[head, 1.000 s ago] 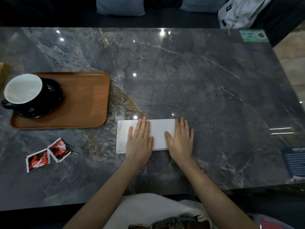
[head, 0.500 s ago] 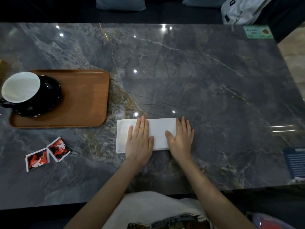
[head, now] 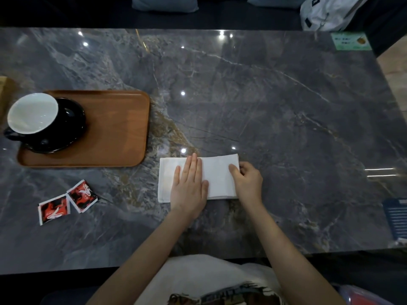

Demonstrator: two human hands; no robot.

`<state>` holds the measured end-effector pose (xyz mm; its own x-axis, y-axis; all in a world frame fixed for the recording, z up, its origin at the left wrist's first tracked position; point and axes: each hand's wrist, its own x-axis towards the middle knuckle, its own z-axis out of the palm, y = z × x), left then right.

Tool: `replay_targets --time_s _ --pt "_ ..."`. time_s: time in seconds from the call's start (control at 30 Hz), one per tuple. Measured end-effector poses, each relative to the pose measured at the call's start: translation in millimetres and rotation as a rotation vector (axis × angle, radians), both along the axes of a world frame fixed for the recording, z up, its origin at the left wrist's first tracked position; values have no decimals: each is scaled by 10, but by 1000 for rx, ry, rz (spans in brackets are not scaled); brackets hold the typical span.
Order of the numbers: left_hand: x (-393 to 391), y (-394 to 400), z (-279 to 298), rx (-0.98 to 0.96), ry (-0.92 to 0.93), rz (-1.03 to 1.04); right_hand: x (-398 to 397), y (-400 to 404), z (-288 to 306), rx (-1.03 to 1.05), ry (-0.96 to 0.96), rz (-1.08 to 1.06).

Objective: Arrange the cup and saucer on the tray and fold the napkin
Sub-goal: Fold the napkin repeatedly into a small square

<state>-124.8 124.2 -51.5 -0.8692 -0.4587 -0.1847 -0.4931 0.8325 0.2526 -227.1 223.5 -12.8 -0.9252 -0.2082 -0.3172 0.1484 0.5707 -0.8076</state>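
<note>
Tray (head: 114, 133) sits at the tabletop's (head: 275, 102) left, cup (head: 33, 115) on saucer (head: 66, 128) at the tray's left end. Nearer the person, in front of the tray, two packets (head: 68, 201) lie side by side. Right of them, the napkin (head: 217, 172) lies centre-front, left hand (head: 189, 186) flat on it, right hand (head: 247, 181) at its right edge.

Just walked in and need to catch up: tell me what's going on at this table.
A person is folding a white napkin on the marble table. The left hand presses flat on it, while the right hand pinches its right edge, likely to fold it over. The cup already sits on its black saucer at the left end of the wooden tray. Two red packets lie on the table in front of the tray.
</note>
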Motion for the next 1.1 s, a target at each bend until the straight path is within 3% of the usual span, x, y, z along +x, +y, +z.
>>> replay_targets --time_s 0.4,0.63,0.87,0.97,1.1 --pt "237 58 138 50 148 -29 50 -99 257 -112 24 57" --pt "475 198 69 5 -14 -50 94 -158 292 -106 23 54" --pt "453 195 74 -15 -53 -61 165 -265 402 -119 26 60" --pt "405 138 231 87 6 -22 201 -315 454 -166 -1 98" --pt "282 73 619 535 326 149 216 -415 518 -196 -36 205"
